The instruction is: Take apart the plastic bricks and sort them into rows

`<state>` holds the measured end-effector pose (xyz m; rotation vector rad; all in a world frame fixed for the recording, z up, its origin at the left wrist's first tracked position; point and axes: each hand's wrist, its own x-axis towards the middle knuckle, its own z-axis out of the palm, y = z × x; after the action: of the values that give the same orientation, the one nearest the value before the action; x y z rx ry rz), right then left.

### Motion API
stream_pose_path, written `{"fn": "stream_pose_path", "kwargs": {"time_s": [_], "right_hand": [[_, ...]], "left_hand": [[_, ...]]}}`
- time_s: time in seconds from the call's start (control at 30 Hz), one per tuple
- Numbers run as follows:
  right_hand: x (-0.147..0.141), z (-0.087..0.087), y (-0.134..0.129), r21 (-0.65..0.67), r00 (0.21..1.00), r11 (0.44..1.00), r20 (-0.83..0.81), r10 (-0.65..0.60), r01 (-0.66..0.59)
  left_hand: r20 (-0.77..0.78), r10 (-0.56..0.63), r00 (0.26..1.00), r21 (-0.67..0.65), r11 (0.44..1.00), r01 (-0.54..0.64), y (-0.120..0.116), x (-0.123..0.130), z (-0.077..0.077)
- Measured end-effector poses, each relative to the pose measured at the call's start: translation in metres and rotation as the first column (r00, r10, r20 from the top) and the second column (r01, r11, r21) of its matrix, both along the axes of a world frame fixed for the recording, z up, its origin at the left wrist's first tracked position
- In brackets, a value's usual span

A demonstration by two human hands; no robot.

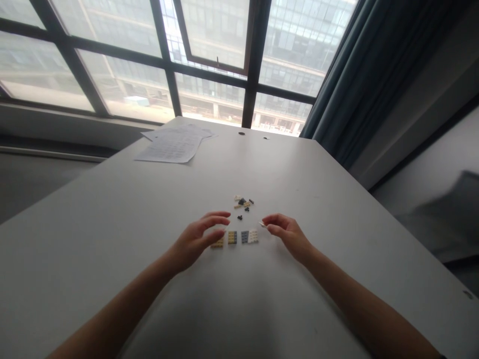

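Between thumb and fingertips, my right hand (287,233) pinches a small white toy brick (262,224) just above the table. My left hand (200,233) has its fingers apart, beside a tan brick plate (217,243) that it partly covers. In a row with that plate lie a yellow and grey studded piece (232,237), a grey plate (244,237) and a white plate (253,236). Farther off is a loose pile of small bricks (242,201) in black, tan and white. A small black piece (240,217) lies between the pile and the row.
The white table (277,169) reaches to the window wall. Printed paper sheets (170,148) lie at its far left, and a round cable hole (241,133) is near the far edge. A dark curtain (348,89) hangs at the right.
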<state>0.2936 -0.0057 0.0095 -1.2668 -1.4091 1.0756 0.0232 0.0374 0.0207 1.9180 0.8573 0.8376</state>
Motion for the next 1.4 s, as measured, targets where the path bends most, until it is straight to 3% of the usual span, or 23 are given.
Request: {"fn": "stream_pose_path", "kwargs": {"time_s": [0.07, 0.17, 0.3, 0.4, 0.5, 0.67, 0.83, 1.4], "right_hand": [[-0.005, 0.001, -0.012, 0.069, 0.989, 0.998, 0.146, -0.011, 0.001], [-0.012, -0.005, -0.026, 0.305, 0.882, 0.942, 0.47, -0.021, -0.14], [-0.018, -0.016, -0.035, 0.425, 0.694, 0.826, 0.717, -0.057, -0.37], [-0.018, -0.022, -0.038, 0.422, 0.63, 0.816, 0.771, -0.093, -0.395], [-0.014, -0.024, -0.04, 0.421, 0.622, 0.816, 0.777, -0.098, -0.397], [-0.011, -0.022, -0.043, 0.405, 0.596, 0.794, 0.8, -0.067, -0.454], [-0.012, -0.021, -0.044, 0.39, 0.575, 0.806, 0.814, -0.077, -0.445], [-0.012, -0.022, -0.043, 0.402, 0.578, 0.82, 0.809, -0.109, -0.408]], "left_hand": [[-0.202, 0.067, 0.977, 0.267, 0.964, -0.011, -0.01, 0.0, -0.007], [-0.37, 0.158, 0.915, 0.561, 0.824, 0.084, -0.027, 0.013, -0.018], [-0.418, 0.226, 0.88, 0.68, 0.72, 0.138, -0.045, 0.033, -0.026], [-0.39, 0.251, 0.886, 0.717, 0.686, 0.121, -0.048, 0.036, -0.028], [-0.349, 0.174, 0.921, 0.736, 0.659, 0.155, -0.047, 0.031, -0.03], [-0.404, 0.033, 0.914, 0.699, 0.656, 0.286, -0.047, 0.027, -0.034], [-0.479, 0.04, 0.877, 0.64, 0.7, 0.318, -0.048, 0.031, -0.033], [-0.5, 0.018, 0.866, 0.619, 0.707, 0.343, -0.05, 0.033, -0.035]]}}
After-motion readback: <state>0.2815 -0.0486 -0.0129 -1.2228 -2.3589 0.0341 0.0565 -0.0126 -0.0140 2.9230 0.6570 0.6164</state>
